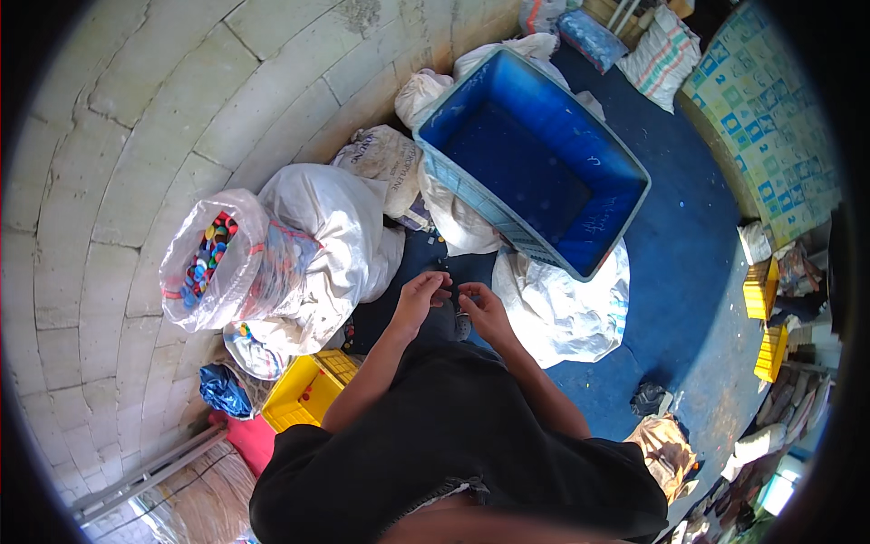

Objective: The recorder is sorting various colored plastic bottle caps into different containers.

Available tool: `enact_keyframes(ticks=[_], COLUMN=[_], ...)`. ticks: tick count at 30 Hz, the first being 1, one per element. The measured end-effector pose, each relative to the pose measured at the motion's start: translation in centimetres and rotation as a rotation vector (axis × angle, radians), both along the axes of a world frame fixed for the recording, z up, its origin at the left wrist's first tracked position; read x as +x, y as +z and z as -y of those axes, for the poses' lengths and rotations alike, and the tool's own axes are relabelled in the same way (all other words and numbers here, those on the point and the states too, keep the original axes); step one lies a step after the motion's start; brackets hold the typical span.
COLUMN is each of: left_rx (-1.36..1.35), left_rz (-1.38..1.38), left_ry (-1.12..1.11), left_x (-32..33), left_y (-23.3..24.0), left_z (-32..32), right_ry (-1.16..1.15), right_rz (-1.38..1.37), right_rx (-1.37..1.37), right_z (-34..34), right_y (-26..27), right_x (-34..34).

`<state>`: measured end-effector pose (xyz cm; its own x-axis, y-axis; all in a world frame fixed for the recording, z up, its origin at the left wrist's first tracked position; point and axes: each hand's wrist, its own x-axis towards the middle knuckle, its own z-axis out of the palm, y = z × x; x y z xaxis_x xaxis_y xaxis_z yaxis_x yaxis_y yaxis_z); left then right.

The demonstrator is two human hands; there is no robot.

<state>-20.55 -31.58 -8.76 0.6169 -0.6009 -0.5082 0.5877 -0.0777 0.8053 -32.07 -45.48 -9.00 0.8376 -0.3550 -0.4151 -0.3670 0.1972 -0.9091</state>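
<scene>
My left hand (423, 299) is held in front of my body with its fingers loosely curled, and no object shows in it. A short gap separates it from my right hand (484, 311), whose thumb and fingers are bent and slightly apart, also with nothing visible in them. Beyond the hands, a large blue plastic crate (523, 163) sits tilted on white sacks, its inside bare. To the right of my right hand lies a bulging white woven sack (571, 306). Left of my left hand, a clear plastic bag (255, 272) holds many coloured bottle caps (207, 258) and leans against a white sack (333, 211).
A yellow plastic crate (296, 394) with a few red pieces stands near my left elbow. A block wall (170, 122) runs along the left. Dark blue floor (680, 272) extends right, with a crumpled black bag (649, 398) and yellow crates (760, 289) farther off.
</scene>
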Motion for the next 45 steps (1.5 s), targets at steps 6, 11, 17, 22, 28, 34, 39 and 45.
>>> enact_keyframes(ticks=[6, 11, 17, 22, 28, 34, 39, 45], left_rx=[-0.012, -0.063, -0.149, -0.157, -0.116, -0.064, -0.106, -0.105], left_rz=[0.034, 0.096, 0.184, 0.235, 0.245, 0.265, 0.292, 0.15], left_ry=[0.257, 0.465, 0.749, 1.045, 1.122, 1.341, 1.55, 1.622], left_x=[0.7, 2.7, 6.6, 8.6, 9.1, 7.8, 5.8, 3.2], left_y=[0.7, 0.9, 4.4, 6.6, 6.5, 6.2, 6.2, 4.7], left_z=[-8.1, -14.7, -26.1, -34.2, -41.3, -45.4, -44.5, -40.6], right_ry=[0.273, 0.48, 0.644, 0.757, 0.859, 1.098, 1.143, 1.167], right_rz=[0.157, 0.258, 0.522, 0.837, 0.942, 0.906, 1.011, 0.903], right_rx=[-0.078, -0.161, -0.383, -0.373, -0.456, -0.542, -0.77, -1.038], right_z=[-5.7, -10.7, -21.0, -29.9, -38.8, -46.1, -50.3, -52.4], right_y=[-1.3, 0.8, 3.2, 6.6, 9.5, 7.0, 5.1, 3.6], right_x=[5.2, 12.1, 20.4, 26.4, 31.9, 36.3, 40.0, 41.2])
